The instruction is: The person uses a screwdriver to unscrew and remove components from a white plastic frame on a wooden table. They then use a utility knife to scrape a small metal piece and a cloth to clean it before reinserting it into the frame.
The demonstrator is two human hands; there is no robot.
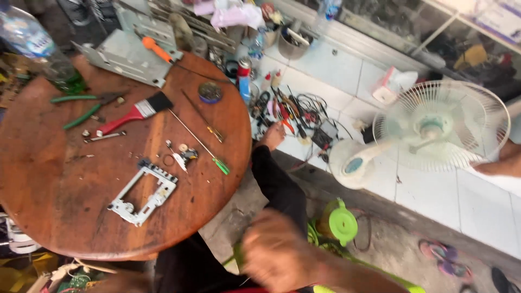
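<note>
Two hands show: one hand (273,135), on a dark sleeve, reaches past the bench (65,206) edge into a heap of small tools and wires (293,111) on the white tiled ledge (434,190), its fingers buried so its grip cannot be told, while the other hand (277,255) is a close blur low in the frame, its hold likewise unclear. On the round wooden bench lie a grey metal frame (144,191), a green-handled screwdriver (203,146), a red-handled brush (135,114) and green pliers (87,111); a white fan (434,130) stands on the ledge.
</note>
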